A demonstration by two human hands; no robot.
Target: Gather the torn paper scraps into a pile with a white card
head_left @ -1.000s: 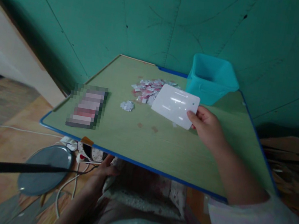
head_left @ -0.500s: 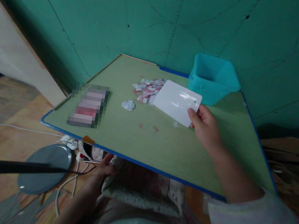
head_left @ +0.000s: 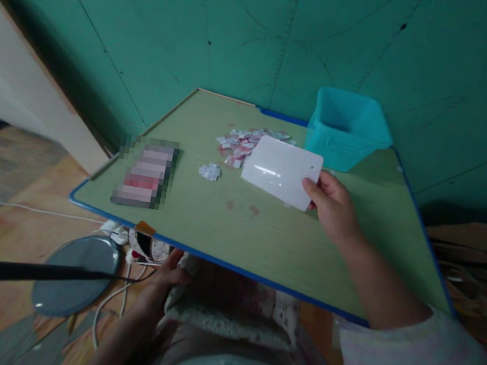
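Observation:
My right hand (head_left: 331, 208) pinches the right edge of a white plastic board (head_left: 281, 171) and holds it low over the green table (head_left: 261, 241). Just beyond the board lies a heap of small pink and white paper scraps (head_left: 241, 141), with a smaller white clump (head_left: 210, 171) to its left. My left hand (head_left: 166, 277) is below the table's front edge, resting against a patterned cushion (head_left: 225, 316) on my lap; its fingers are mostly hidden.
A teal plastic bin (head_left: 347, 130) stands at the table's far right corner. A blurred rectangular object (head_left: 146, 173) lies at the left edge. On the floor are a grey round lid (head_left: 76, 274), white cords (head_left: 112, 297) and a dark pole (head_left: 14, 272).
The white board has shifted slightly left and lowered toward the table, in front of the scrap heap. My left hand has stayed put.

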